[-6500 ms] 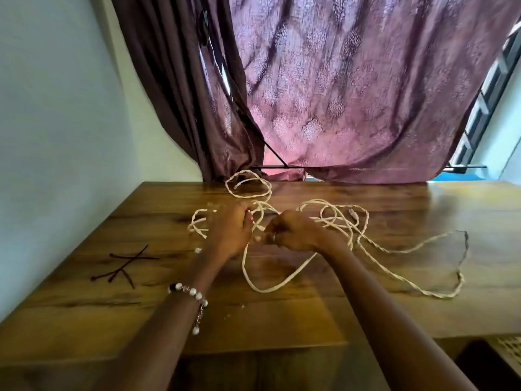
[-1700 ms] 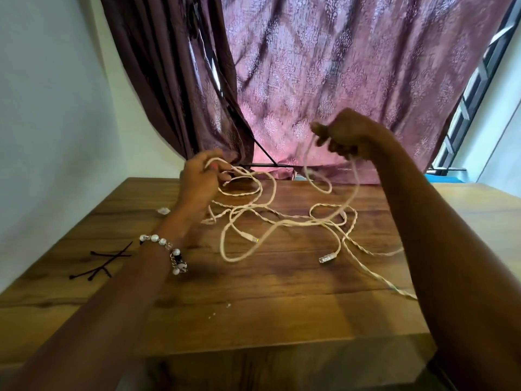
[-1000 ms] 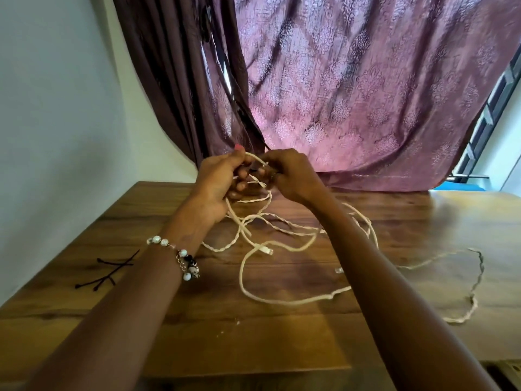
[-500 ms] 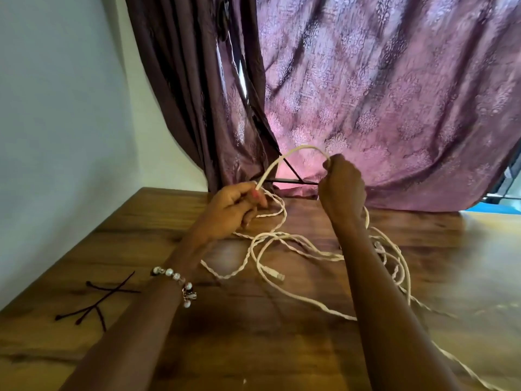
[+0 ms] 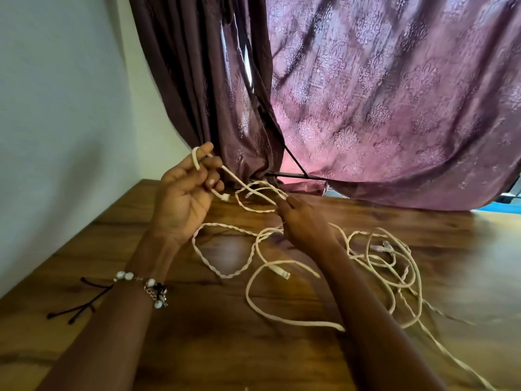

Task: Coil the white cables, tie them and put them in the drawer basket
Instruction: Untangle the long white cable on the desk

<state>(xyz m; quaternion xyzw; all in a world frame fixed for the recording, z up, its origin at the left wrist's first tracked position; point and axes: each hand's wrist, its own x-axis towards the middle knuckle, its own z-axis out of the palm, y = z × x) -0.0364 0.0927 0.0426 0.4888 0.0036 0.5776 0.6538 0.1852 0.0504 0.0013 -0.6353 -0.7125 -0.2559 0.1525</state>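
Several white cables (image 5: 284, 314) lie tangled in loose loops across the wooden table (image 5: 197, 348), some twisted, some smooth, with plug ends showing. My left hand (image 5: 184, 193) is raised above the table's far left, palm toward me, fingers curled round a cable that loops over the index finger, its plug end hanging by the palm. That cable runs taut down to my right hand (image 5: 300, 218), which pinches it low over the table. No drawer basket is in view.
A few thin black ties (image 5: 74, 310) lie on the table at the left, near my left forearm. A purple curtain (image 5: 380, 94) hangs along the table's far edge. A pale wall (image 5: 62, 122) borders the left side.
My left hand has lifted and turned palm toward me with the cable looped over its finger. My right hand has dropped from high near the curtain to just above the table.
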